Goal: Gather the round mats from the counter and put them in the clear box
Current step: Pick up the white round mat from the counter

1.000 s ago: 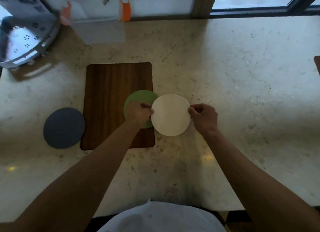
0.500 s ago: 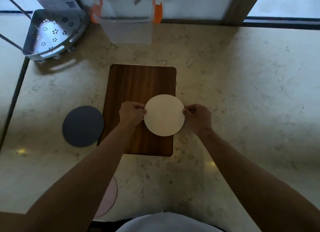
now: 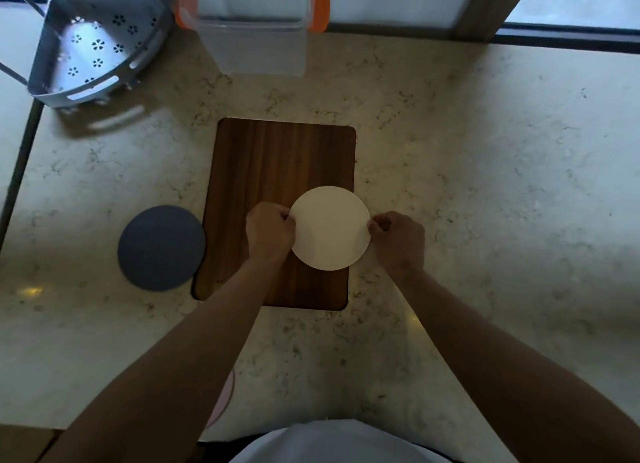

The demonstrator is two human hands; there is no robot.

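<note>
A cream round mat (image 3: pixel 329 228) is held flat over the lower right part of the wooden board (image 3: pixel 277 165). My left hand (image 3: pixel 269 232) pinches its left edge and my right hand (image 3: pixel 398 236) pinches its right edge. The green mat seen earlier is hidden under it. A dark grey round mat (image 3: pixel 161 248) lies on the counter left of the board. A sliver of a pink mat (image 3: pixel 223 398) shows beside my left forearm near the front edge. The clear box (image 3: pixel 254 45) with orange clips stands open at the back of the counter.
A grey perforated corner rack (image 3: pixel 91 47) stands at the back left. The counter (image 3: pixel 485 185) ends at a dark seam on the left and at a window frame behind. The stone to the right of the board is bare.
The cream mat has been slid left over the green mat, which no longer shows. Both hands keep their pinch on the edges. The view has tilted, so the box appears closer.
</note>
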